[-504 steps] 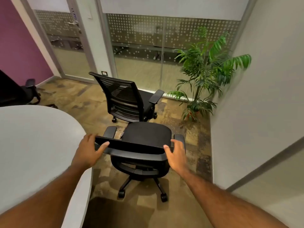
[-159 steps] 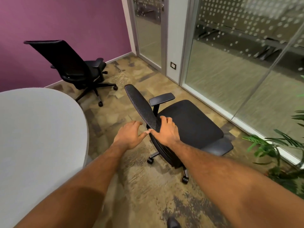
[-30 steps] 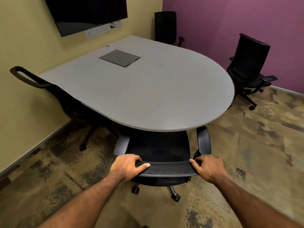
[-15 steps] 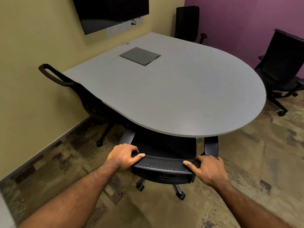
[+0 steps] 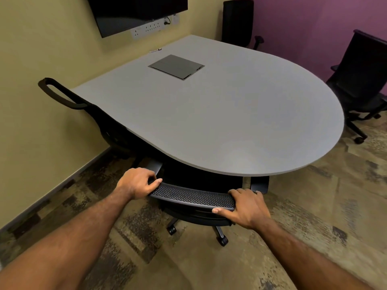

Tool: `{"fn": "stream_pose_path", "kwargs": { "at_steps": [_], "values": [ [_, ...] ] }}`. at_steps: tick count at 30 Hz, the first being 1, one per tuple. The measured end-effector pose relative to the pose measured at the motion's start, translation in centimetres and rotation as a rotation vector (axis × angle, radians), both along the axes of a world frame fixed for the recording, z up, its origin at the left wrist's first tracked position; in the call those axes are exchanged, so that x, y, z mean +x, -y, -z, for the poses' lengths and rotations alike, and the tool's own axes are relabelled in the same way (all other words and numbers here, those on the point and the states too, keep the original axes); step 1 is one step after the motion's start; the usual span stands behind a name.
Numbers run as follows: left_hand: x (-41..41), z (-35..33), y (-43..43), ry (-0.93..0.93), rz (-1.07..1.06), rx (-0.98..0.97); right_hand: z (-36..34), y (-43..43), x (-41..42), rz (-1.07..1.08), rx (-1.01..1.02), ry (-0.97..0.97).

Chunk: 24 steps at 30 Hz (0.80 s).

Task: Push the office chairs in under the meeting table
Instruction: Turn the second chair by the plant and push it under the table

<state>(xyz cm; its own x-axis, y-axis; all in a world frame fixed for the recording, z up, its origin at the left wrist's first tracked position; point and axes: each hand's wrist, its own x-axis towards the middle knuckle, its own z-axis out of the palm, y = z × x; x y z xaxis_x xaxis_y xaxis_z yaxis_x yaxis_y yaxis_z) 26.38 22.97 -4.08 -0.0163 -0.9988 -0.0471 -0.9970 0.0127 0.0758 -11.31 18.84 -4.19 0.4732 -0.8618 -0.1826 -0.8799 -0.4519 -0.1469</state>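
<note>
A black mesh office chair (image 5: 192,198) stands at the near rounded edge of the grey meeting table (image 5: 219,122), its seat and armrests mostly hidden under the top. My left hand (image 5: 137,183) grips the left end of the backrest's top rail. My right hand (image 5: 246,208) grips the right end. A second black chair (image 5: 90,114) sits tucked in at the table's left side by the yellow wall. Two more black chairs stand away from the table: one (image 5: 362,84) at the right by the purple wall, one (image 5: 238,21) in the far corner.
A dark screen (image 5: 136,11) hangs on the yellow wall above a socket strip. A grey cable hatch (image 5: 177,66) is set in the tabletop. Patterned brown carpet (image 5: 314,206) covers the floor to the right and behind me.
The chair in my hands has rolled further under the table edge; its seat and armrests are now almost covered. My view has moved closer and slightly left.
</note>
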Motion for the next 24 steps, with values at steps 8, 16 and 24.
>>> {"fn": "stream_pose_path", "kwargs": {
  "at_steps": [8,16,24],
  "values": [
    [4.2,-0.1,2.3,0.056,-0.108,-0.059,0.5,-1.3,4.6,0.073,-0.049,-0.01],
    [7.1,0.9,4.4,-0.189,-0.454,-0.118,0.8,-2.0,8.7,0.129,-0.102,0.02],
    [4.6,1.0,4.8,-0.342,-0.472,-0.175,0.2,1.1,6.0,0.079,-0.059,0.04]
  ]
}}
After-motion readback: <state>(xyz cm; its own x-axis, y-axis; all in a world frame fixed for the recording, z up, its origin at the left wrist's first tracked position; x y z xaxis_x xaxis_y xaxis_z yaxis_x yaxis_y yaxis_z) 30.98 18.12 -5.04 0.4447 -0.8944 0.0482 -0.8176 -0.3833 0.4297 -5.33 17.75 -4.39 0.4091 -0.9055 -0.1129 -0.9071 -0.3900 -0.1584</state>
